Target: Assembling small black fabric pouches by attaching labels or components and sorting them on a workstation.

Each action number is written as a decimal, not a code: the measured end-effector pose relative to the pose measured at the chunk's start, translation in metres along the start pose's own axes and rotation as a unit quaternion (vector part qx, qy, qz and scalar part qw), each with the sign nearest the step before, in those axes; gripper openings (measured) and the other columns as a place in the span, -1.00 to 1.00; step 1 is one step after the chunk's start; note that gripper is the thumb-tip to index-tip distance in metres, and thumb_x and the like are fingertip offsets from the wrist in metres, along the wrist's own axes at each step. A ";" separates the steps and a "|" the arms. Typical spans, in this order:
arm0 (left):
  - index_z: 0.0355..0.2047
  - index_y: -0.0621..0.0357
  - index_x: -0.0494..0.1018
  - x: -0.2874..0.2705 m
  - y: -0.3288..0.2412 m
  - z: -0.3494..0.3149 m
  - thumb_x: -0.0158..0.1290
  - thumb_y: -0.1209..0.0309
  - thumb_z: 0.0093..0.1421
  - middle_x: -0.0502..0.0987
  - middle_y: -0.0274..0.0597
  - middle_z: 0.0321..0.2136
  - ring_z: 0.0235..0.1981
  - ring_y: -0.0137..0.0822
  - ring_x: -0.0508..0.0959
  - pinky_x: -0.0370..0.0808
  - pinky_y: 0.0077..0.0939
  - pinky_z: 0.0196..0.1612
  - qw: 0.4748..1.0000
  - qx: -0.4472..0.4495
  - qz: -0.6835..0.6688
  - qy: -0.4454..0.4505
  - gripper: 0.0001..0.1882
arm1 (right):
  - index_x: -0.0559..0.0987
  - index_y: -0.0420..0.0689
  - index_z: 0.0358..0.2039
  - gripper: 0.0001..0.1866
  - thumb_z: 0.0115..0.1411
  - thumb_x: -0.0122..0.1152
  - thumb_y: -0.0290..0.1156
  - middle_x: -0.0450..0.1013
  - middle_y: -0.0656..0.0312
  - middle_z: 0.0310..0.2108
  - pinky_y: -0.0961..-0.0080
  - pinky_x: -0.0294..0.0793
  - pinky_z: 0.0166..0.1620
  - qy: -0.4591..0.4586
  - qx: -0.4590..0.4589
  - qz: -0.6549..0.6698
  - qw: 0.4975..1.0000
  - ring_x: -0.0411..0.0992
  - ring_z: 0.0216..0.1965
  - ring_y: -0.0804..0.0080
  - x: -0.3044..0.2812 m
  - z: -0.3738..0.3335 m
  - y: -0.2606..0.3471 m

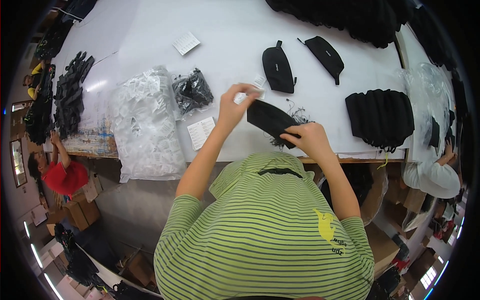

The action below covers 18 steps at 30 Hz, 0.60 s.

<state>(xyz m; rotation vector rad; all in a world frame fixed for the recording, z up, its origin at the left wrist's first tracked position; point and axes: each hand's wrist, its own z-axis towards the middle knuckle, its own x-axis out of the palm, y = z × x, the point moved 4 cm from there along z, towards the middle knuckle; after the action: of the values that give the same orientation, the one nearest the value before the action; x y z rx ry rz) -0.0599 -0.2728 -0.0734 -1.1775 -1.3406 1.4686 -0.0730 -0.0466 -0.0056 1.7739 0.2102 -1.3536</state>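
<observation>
A flat black fabric pouch [269, 118] is stretched at a slant between my hands, over the near part of the white table. My right hand [309, 138] pinches its lower right end. My left hand [234, 107] is closed at its upper left end, with a small white tag [254, 93] at the fingertips. Whether the left fingers also grip the fabric is hidden. A tangle of thin black cords [300, 116] lies behind and under the pouch. Two similar black pouches, one upright [278, 69] and one slanted [326, 59], lie farther off.
To the left are a large clear bag of white tags [146, 120], a smaller bag of black parts [192, 91] and printed white sheets [201, 133]. A row of stacked black pouches [381, 119] stands right. Other people work at both sides, one in red [65, 176].
</observation>
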 end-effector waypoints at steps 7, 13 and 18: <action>0.04 0.15 0.35 -0.006 -0.057 -0.038 0.27 0.23 -0.01 0.22 -0.08 0.13 0.12 -0.13 0.25 0.10 -0.21 0.19 0.956 0.160 0.189 -0.157 -0.39 | 0.67 -0.05 -0.45 -0.77 -0.03 0.35 -0.17 0.50 0.21 -0.65 0.49 0.35 -0.58 -0.081 -0.016 0.044 0.996 0.42 -0.70 0.31 -0.021 0.014 0.026; 0.03 0.11 0.34 0.033 -0.013 -0.075 0.14 0.30 0.16 0.43 -0.20 -0.03 0.04 -0.28 0.41 0.28 -0.28 0.16 0.801 -0.214 -0.558 -0.038 -0.55 | 0.67 -0.04 -0.35 -0.75 -0.03 0.39 -0.20 0.43 0.23 -0.74 0.59 0.26 -0.64 -0.141 -0.020 0.146 0.979 0.34 -0.76 0.42 -0.021 0.015 0.051; -0.02 0.13 0.37 0.029 -0.023 -0.069 0.13 0.32 0.17 0.50 -0.23 -0.13 -0.05 -0.30 0.48 0.38 -0.31 0.07 0.843 -0.158 -0.512 -0.041 -0.62 | 0.59 0.00 -0.15 -0.60 -0.01 0.38 -0.16 0.28 0.28 -0.84 0.59 0.21 -0.66 -0.139 -0.011 0.108 0.984 0.25 -0.81 0.45 -0.028 0.013 0.063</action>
<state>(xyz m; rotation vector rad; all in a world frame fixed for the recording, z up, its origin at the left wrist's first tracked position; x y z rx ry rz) -0.0003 -0.2253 -0.0536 -0.3831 -1.8871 0.5207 -0.0563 -0.0844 0.0514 1.5190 -0.1169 -1.4143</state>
